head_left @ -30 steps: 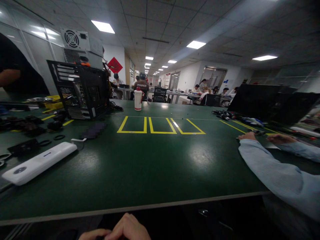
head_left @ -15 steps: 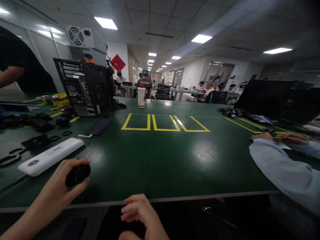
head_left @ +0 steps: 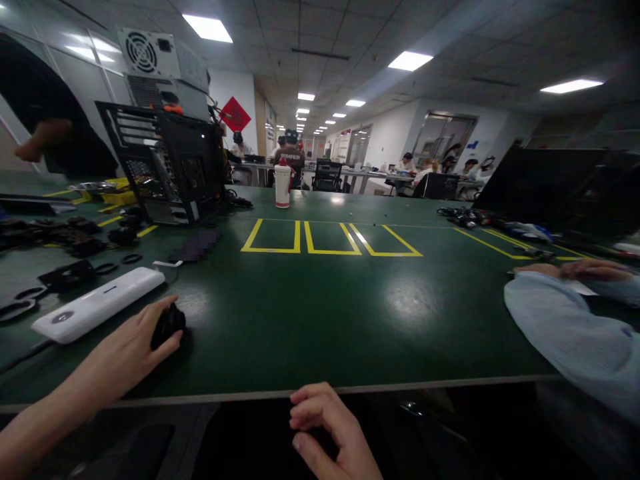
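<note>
My left hand (head_left: 137, 340) is wrapped round a rounded black object (head_left: 169, 325) at the table's near left; its exact kind is not clear. That object is at the green tabletop (head_left: 320, 320), just right of a long white power strip (head_left: 100, 303). Below the front edge of the table, my right hand (head_left: 333, 427) hovers with loosely curled fingers and the thumb apart, nothing visible in it. Several black rings (head_left: 131, 259) and a black block-shaped part (head_left: 67, 275) lie behind the power strip.
A black computer case (head_left: 173, 163) with power supplies (head_left: 160, 57) on top stands back left. A white cup (head_left: 283, 187) is behind yellow tape outlines (head_left: 333, 252). At right, a co-worker's blue sleeve (head_left: 570, 327) rests on the table near dark monitors (head_left: 545, 180).
Both hands were together below the table edge. My left hand has moved out left with the black object and lowered it to the table; my right hand has shifted right.
</note>
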`<move>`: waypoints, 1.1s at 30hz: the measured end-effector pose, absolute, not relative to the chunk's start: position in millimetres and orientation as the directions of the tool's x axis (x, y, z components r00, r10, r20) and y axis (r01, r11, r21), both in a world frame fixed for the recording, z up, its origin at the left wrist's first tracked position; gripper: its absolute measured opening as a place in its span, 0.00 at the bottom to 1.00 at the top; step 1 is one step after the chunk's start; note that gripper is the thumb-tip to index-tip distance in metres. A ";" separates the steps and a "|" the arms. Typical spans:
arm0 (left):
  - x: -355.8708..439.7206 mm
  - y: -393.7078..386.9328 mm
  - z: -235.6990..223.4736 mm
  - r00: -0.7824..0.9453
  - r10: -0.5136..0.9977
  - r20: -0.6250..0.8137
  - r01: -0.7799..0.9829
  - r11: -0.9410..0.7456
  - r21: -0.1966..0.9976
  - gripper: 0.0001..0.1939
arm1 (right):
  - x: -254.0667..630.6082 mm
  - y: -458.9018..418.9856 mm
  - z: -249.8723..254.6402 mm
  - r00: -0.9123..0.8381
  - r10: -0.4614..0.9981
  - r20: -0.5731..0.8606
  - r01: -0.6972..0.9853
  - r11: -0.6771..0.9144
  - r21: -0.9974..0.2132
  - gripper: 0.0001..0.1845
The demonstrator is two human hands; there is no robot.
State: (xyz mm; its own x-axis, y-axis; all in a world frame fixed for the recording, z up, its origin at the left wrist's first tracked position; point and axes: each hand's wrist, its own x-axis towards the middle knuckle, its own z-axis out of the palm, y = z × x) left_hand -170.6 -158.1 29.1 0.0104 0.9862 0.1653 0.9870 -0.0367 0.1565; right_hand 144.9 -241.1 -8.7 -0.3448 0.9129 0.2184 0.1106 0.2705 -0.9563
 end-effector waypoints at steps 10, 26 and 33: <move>-172.4 -153.6 43.1 0.064 0.995 0.076 0.926 -0.088 0.368 0.24 | 158.3 -243.0 -16.9 -0.363 0.908 0.209 0.176 0.287 -0.942 0.09; -177.1 -150.8 43.6 0.146 0.989 0.039 0.908 -0.149 0.392 0.18 | 171.1 -242.3 4.8 -0.383 0.901 0.206 0.301 0.332 -0.894 0.10; -161.8 -139.0 40.4 0.192 0.977 0.089 0.903 -0.212 0.373 0.18 | 182.4 -219.4 44.0 -0.453 0.867 0.208 0.354 0.388 -0.851 0.09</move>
State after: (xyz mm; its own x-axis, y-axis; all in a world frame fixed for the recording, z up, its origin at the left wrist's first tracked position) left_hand -161.8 -139.0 40.4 0.1923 0.9773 0.0889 0.9033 -0.2117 0.3732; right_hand 182.4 -219.4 44.0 -0.4527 0.8672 0.2076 0.3539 0.3885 -0.8508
